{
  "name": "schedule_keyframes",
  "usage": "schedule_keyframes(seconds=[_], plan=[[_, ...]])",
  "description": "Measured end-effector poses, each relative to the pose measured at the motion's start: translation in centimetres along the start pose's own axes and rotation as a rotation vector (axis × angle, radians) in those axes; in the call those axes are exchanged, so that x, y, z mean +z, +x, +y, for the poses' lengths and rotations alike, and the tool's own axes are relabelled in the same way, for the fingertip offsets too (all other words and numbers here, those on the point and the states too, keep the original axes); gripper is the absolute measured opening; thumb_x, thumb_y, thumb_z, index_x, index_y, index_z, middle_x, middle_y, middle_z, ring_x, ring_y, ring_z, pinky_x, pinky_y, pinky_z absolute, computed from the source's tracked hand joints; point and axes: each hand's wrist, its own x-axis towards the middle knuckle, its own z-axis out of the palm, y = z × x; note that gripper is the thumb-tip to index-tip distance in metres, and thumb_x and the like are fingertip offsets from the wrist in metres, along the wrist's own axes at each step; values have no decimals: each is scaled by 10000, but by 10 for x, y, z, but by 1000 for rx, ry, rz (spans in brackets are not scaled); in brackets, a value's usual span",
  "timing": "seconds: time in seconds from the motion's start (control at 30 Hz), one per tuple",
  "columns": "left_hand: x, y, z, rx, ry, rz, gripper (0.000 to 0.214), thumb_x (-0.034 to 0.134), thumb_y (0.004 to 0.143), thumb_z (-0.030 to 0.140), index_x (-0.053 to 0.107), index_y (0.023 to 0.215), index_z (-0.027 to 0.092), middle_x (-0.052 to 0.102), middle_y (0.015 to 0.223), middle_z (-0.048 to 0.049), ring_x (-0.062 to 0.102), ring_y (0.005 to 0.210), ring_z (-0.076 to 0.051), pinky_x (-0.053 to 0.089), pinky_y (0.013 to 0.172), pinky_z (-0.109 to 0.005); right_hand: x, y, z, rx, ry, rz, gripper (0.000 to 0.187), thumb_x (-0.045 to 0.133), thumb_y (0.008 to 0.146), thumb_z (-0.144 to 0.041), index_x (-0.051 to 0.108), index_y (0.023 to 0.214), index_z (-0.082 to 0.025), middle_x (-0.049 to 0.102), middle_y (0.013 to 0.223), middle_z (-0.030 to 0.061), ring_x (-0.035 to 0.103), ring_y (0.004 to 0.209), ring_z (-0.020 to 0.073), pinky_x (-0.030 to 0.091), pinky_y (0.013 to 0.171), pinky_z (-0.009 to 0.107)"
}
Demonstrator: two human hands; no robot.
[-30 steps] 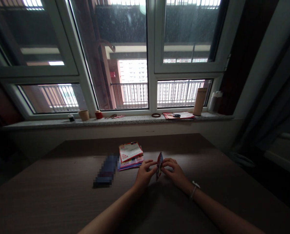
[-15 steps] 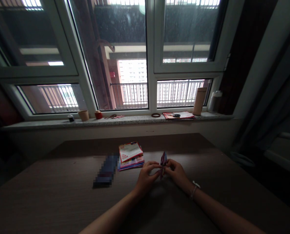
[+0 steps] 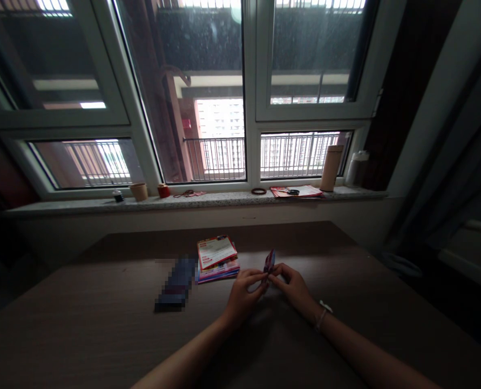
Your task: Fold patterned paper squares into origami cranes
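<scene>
Between my two hands a small folded piece of printed paper point(image 3: 270, 260) stands upright, dark red and purple in colour. My left hand point(image 3: 245, 294) pinches its lower left side with thumb and fingers. From the right, my right hand point(image 3: 293, 286) grips the same paper with its fingertips; a bracelet circles that wrist. The paper's lower part is mostly hidden by my fingers. Left of my hands lies a stack of printed leaflets point(image 3: 218, 256), the top one white with a red border. A dark pixelated object point(image 3: 176, 286) rests beside the stack.
The brown table point(image 3: 82, 324) ends at a wall below the window. On the stone sill point(image 3: 228, 201) stand a paper cup point(image 3: 139, 192), a red spool point(image 3: 163, 190), a dark ring point(image 3: 258, 191), scissors point(image 3: 292, 192) on papers, a tan flask point(image 3: 331, 168) and a white bottle point(image 3: 357, 168).
The folded paper has tilted slightly and its lower end is now more covered by my fingers. My fingertips have come a little closer together; the other things are unmoved.
</scene>
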Motion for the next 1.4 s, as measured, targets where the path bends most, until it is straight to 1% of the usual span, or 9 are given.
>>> schedule_keyframes(seconds=[0.13, 0.3, 0.4, 0.5, 0.67, 0.8, 0.93, 1.23, 1.4], plan=[[0, 0, 0, 10, 18, 5, 219, 654, 795, 305, 730, 994, 255, 685, 999, -55, 590, 997, -226, 449, 914, -348, -1, 0, -2, 13, -60, 18, 270, 678, 739, -471, 642, 765, -204, 685, 911, 53, 607, 945, 237, 432, 907, 365], [-2, -1, 4, -63, 37, 40, 144, 649, 781, 295, 685, 905, 232, 684, 965, -23, 602, 964, -210, 456, 886, -325, 0, 0, -1, 8, -98, 32, 260, 697, 717, -466, 683, 760, -210, 692, 926, 60, 598, 984, 249, 417, 936, 383], [-2, -1, 7, -82, 42, 51, 142, 644, 774, 298, 668, 897, 232, 688, 952, -18, 606, 944, -210, 466, 862, -322, 1, -1, -3, 5, -82, 32, 243, 717, 700, -449, 686, 744, -212, 696, 913, 56, 603, 973, 249, 423, 925, 383], [-2, -1, 8, -62, 49, 59, 136, 641, 780, 294, 675, 894, 228, 692, 935, -24, 610, 932, -211, 465, 858, -323, 1, -1, -5, -4, -76, 38, 232, 724, 696, -437, 682, 732, -212, 694, 909, 53, 603, 963, 245, 427, 917, 375], [-1, 0, 4, -17, 66, 21, 163, 642, 791, 289, 689, 938, 238, 690, 962, -37, 604, 958, -219, 456, 883, -336, -1, -1, -4, -18, -138, 17, 230, 686, 736, -454, 694, 762, -226, 689, 933, 51, 578, 994, 241, 406, 943, 381], [-1, 0, 2, -15, 76, 19, 166, 647, 790, 282, 700, 941, 240, 692, 958, -40, 598, 963, -223, 446, 893, -343, -2, -1, -1, -30, -187, 22, 225, 657, 766, -460, 706, 802, -243, 673, 991, 54, 537, 1052, 244, 373, 982, 392], [-2, 1, 2, -11, 66, 17, 163, 649, 789, 301, 714, 929, 250, 698, 939, -41, 597, 950, -230, 446, 878, -344, 0, -2, 3, -24, -204, 59, 241, 649, 768, -481, 695, 781, -244, 660, 969, 55, 532, 1045, 245, 377, 980, 390], [-1, 2, 1, -41, 53, 13, 167, 652, 777, 286, 739, 914, 252, 710, 922, -52, 604, 945, -241, 445, 873, -351, -1, -2, 3, -27, -218, 62, 225, 655, 766, -457, 696, 784, -236, 659, 967, 61, 538, 1034, 247, 386, 970, 391], [-2, 2, 5, -78, 42, 30, 181, 632, 781, 318, 740, 907, 245, 717, 914, -45, 614, 929, -236, 453, 873, -352, 0, -3, 1, -15, -223, 83, 242, 648, 763, -477, 709, 773, -243, 666, 966, 64, 539, 1042, 255, 391, 966, 401]])
